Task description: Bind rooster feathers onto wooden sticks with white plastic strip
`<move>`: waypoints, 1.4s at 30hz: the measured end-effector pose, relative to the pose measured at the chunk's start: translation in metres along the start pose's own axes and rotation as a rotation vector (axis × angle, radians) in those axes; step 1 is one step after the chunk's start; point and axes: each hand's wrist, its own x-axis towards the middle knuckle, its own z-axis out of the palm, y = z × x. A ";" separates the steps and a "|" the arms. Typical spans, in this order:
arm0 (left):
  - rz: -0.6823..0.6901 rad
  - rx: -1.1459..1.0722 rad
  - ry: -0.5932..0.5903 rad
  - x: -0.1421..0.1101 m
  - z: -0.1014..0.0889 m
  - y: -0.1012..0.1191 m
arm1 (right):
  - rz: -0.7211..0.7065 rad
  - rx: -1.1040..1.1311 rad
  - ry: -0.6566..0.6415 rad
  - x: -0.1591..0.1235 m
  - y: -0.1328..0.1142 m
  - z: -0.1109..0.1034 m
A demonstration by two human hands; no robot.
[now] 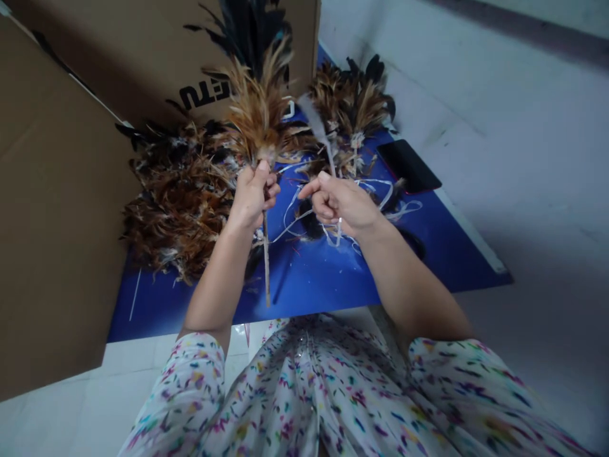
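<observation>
A feather duster [261, 108] with brown and black feathers stands upright in my left hand [254, 190], whose fingers are wrapped round its thin stick just below the feathers. The stick's lower end hangs over the blue table [328, 276]. My right hand [342, 200] is to the right, apart from the duster, with its fingers curled and the index finger pointing left. A pale strip [316, 127], blurred at its top, rises from the right hand, with a translucent end showing below the fingers. Whether it is a plastic ribbon or a feather is unclear.
Loose brown feathers [176, 203] are heaped on the left. Another feather bundle [356, 101] lies at the back right, near a black phone [409, 165]. White plastic string [292, 219] tangles across the table. Cardboard [61, 222] walls the left and back; a pale wall [499, 127] borders the right.
</observation>
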 end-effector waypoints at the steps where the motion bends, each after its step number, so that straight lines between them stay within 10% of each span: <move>1: 0.000 0.000 0.019 0.002 0.002 0.001 | 0.031 0.011 -0.015 0.001 0.001 -0.002; 17: 0.056 -0.120 0.030 0.014 0.024 -0.003 | 0.180 0.011 -0.137 0.006 0.024 0.008; 42: 0.392 -0.215 0.228 0.013 -0.052 0.052 | -0.136 -0.584 0.248 -0.026 0.023 -0.067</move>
